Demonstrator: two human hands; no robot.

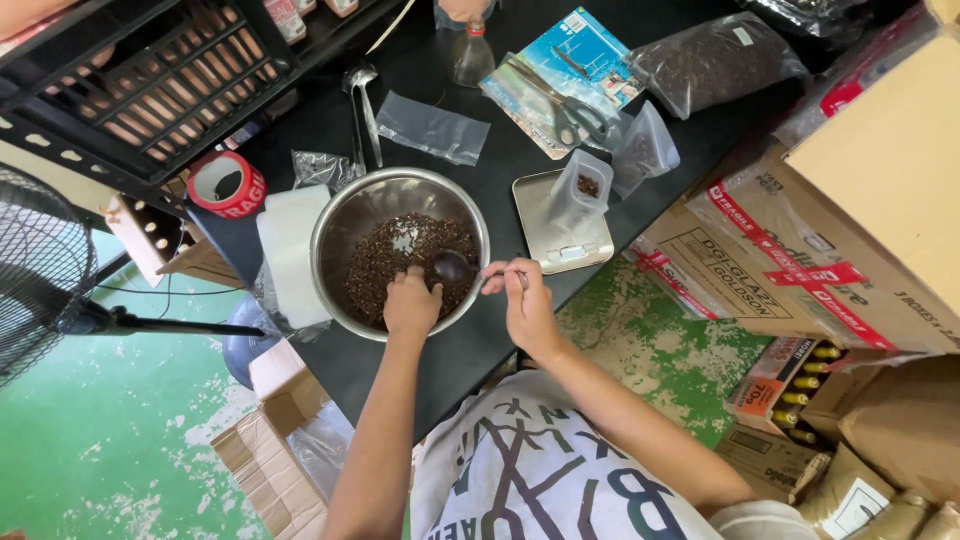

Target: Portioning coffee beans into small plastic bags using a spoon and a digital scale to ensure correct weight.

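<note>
At the far left of the black table (330, 120) sits a red tape roll (227, 184), then a white block (290, 250) touching a steel bowl (400, 252) of dark brown granules (385, 262). I see my left hand (411, 303) closed in a loose fist inside the bowl, resting on the granules. My right hand (523, 305) pinches the handle of a dark spoon (456, 267) whose scoop lies over the granules. Scooping well, I judge, means keeping the spoon level and low over the bowl. Right of it, a small clear pouch (581, 190) stands open on a flat silver scale (560, 225). I cannot tell whether the left hand holds anything; the spoon's handle is hidden by my fingers.
</note>
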